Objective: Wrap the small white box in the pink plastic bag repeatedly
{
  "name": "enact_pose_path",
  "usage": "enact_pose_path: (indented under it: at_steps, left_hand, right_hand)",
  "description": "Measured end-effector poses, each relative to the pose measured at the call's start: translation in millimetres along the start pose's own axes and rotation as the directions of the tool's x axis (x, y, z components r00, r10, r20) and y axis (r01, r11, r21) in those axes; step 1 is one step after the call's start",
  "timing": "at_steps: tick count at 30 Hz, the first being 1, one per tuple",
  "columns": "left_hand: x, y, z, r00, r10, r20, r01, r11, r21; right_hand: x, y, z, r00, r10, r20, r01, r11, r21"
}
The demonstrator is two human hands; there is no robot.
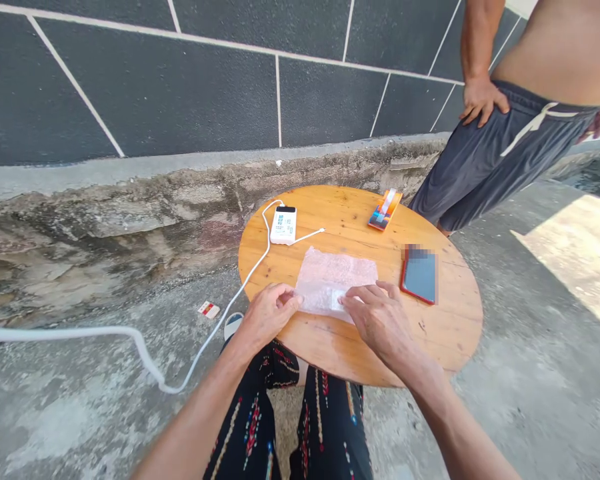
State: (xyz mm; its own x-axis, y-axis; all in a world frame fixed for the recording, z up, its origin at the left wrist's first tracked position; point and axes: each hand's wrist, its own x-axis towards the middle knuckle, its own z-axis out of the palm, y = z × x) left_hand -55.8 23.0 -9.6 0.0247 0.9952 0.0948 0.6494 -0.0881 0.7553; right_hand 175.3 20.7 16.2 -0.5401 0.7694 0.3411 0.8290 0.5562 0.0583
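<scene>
A pinkish, see-through sheet of bubble wrap (pixel 337 270) lies on the round wooden table (pixel 445 333) in front of me, its near part seemingly folded over. My left hand (pixel 275 308) pinches the sheet's near left corner between thumb and fingers. Near the right end of the fold is a small whitish item (pixel 336 299), partly covered; its kind is unclear. My right hand (pixel 377 313) has its fingertips closed at that item and the wrap around it.
A white power bank (pixel 283 225) with a white cable (pixel 253 270) sits at the back left. An orange phone-like object (pixel 385 210) and a red-edged phone (pixel 420 277) lie to the right. A person in grey trousers (pixel 500 147) stands beyond. A small packet (pixel 209 309) is on the ground.
</scene>
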Motion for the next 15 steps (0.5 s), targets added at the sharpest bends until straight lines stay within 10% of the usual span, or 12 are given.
enact_pose_path:
  at_steps: [10,15]
  left_hand:
    - [1,12,-5.0,0.926,-0.219,0.307,0.276,0.948,-0.156]
    - [10,13,10.2,0.931,-0.253,0.263,0.318,0.915,-0.247]
  right_hand:
    - [6,-3,-5,0.999,-0.015,0.046,0.017,0.998,-0.057]
    - [5,-3,-4,0.999,-0.018,0.041,0.021,0.998,-0.061]
